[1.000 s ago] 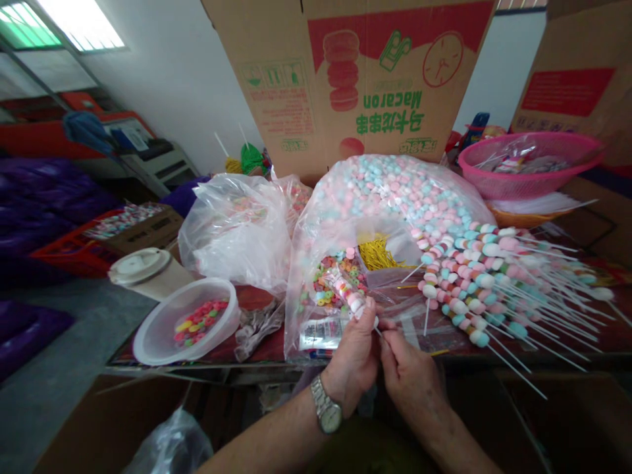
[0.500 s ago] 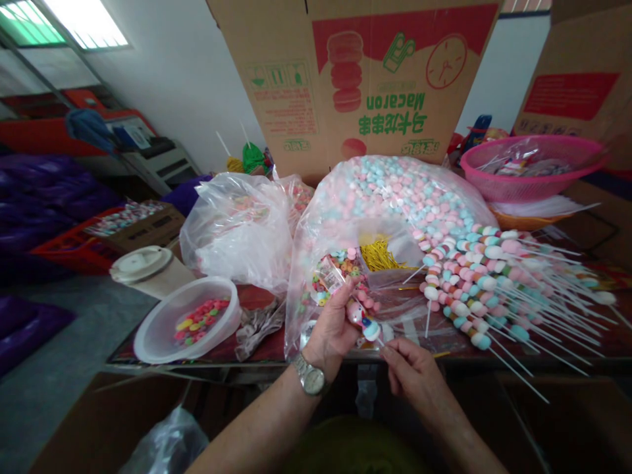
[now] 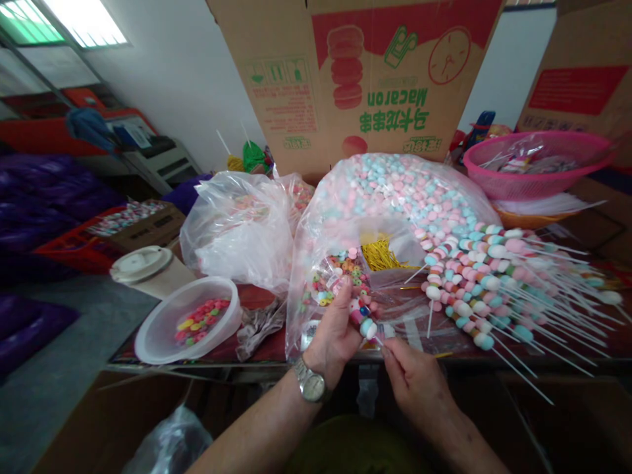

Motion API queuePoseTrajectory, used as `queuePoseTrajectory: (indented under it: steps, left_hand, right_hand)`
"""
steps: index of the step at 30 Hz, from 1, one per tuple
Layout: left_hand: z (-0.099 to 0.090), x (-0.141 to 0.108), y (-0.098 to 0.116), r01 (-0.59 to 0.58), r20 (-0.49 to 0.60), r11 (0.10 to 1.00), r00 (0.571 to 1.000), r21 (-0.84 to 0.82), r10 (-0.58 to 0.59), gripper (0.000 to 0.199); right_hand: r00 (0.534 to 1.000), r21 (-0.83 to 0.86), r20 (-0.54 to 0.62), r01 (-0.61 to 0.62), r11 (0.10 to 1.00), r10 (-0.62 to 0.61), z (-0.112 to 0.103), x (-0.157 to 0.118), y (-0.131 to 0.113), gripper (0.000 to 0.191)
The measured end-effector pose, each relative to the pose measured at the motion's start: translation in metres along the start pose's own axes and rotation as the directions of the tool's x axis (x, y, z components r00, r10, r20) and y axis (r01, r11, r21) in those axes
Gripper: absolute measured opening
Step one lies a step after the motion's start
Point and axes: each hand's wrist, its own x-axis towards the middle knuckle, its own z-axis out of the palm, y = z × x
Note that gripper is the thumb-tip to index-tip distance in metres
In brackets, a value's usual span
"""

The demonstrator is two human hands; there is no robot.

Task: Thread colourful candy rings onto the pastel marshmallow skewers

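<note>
Held over the table's front edge is a marshmallow skewer [image 3: 366, 327] in a clear plastic wrapper, with pink, blue and white pieces. My left hand [image 3: 338, 332], with a watch on its wrist, is closed around its upper part, thumb on top. At the lower end, by the stick and gathered wrapper, my right hand [image 3: 415, 372] pinches with thumb and fingers. Just beyond my hands, colourful ring candies [image 3: 323, 296] lie by a white tray holding yellow twist ties [image 3: 379, 255]. To the right is a pile of marshmallow skewers [image 3: 486, 283] with white sticks.
A big clear bag of marshmallows [image 3: 395, 187] stands before a cardboard box [image 3: 395, 79]. On the left are a translucent bowl [image 3: 148, 342] with ring candies, a lidded cup [image 3: 153, 273], a crumpled cloth [image 3: 259, 329] and another plastic bag [image 3: 241, 237]. At right stands a pink basket [image 3: 536, 187].
The wrapped skewer has turned a little in my hands, showing more blue and white at its lower end. My right hand has shifted slightly, still pinching that end. The view moved slightly.
</note>
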Motion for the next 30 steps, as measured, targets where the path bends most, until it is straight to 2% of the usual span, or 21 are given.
queuePoseTrajectory:
  steps: [4,6,8,11,14,17,22,24,28,30]
  left_hand:
    - [-0.003,-0.001,-0.003,0.05,-0.004,0.999,0.999,0.019,-0.05,0.026]
    - [-0.004,-0.003,-0.011,0.06,0.024,0.998,0.998,0.03,-0.061,0.028]
    - [-0.005,-0.007,-0.017,0.055,0.058,0.997,0.997,0.054,-0.058,0.031]
    - [-0.009,-0.009,-0.019,0.072,0.09,0.99,0.992,0.122,-0.084,0.033]
    - [-0.012,-0.008,-0.013,0.084,0.079,0.982,0.992,0.172,-0.098,0.029]
    - [-0.01,-0.006,-0.016,0.029,0.075,0.99,0.996,0.136,-0.039,0.026]
    - [-0.001,-0.01,-0.038,0.014,0.119,0.987,0.992,0.162,-0.033,0.03]
    - [-0.002,-0.012,-0.039,-0.008,0.114,0.981,0.993,0.196,-0.015,0.034]
    - [-0.01,-0.012,-0.032,-0.043,0.117,0.955,0.993,0.294,0.008,0.033]
    - [-0.013,-0.011,-0.033,-0.068,0.142,0.905,0.99,0.419,0.008,0.037]
  right_hand:
    - [0.967,0.271,0.238,-0.161,0.949,0.096,-0.01,0.002,-0.002,0.032]
    - [0.954,0.323,0.263,-0.231,0.918,0.147,-0.01,0.003,0.001,0.033]
    - [0.966,0.312,0.202,-0.222,0.924,0.164,-0.008,0.003,0.007,0.032]
    - [0.988,0.203,0.05,-0.151,0.968,0.144,-0.009,0.001,0.015,0.029]
    - [0.989,0.184,0.057,-0.146,0.972,0.138,-0.015,-0.001,0.016,0.03]
    - [0.99,0.215,0.079,-0.129,0.968,0.115,-0.013,0.002,0.008,0.031]
    - [0.981,0.026,-0.123,-0.147,0.989,0.149,0.006,0.014,-0.003,0.035]
    - [0.985,-0.043,-0.117,-0.134,0.99,0.128,0.009,0.013,-0.002,0.036]
    - [0.999,-0.136,0.015,-0.044,0.99,0.046,0.011,0.005,0.004,0.036]
    - [0.998,-0.146,-0.002,-0.056,0.988,0.056,0.015,0.004,0.004,0.037]
